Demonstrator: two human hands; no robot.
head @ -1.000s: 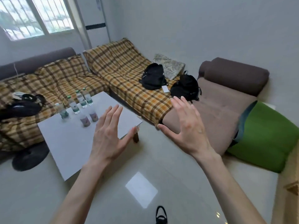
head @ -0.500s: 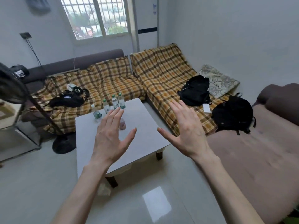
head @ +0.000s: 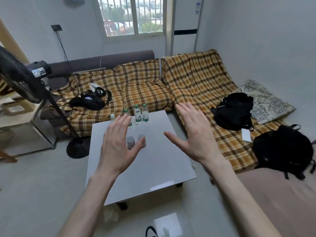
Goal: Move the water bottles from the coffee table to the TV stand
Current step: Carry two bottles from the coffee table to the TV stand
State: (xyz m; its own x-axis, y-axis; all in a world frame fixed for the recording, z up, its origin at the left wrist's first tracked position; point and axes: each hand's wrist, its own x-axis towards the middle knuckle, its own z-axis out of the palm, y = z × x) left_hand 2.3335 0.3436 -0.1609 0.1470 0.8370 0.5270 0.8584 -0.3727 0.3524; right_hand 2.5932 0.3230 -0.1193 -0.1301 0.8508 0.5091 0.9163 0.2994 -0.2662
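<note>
A white coffee table stands in front of me. At its far edge stand several clear water bottles with green caps and labels, one more with a white cap at the far left. Two shorter bottles with pinkish labels stand nearer the middle, partly hidden behind my left hand. My left hand and my right hand hover above the table, palms facing each other, fingers spread, holding nothing. No TV stand is in view.
A plaid-covered corner sofa wraps the table's far and right sides, with black backpacks and a black bag on it. A black standing fan with its round base is at the left, beside a shelf.
The view has swung left, so the coffee table now sits centred in front of me. Both hands stay raised and spread, now over the table top.
</note>
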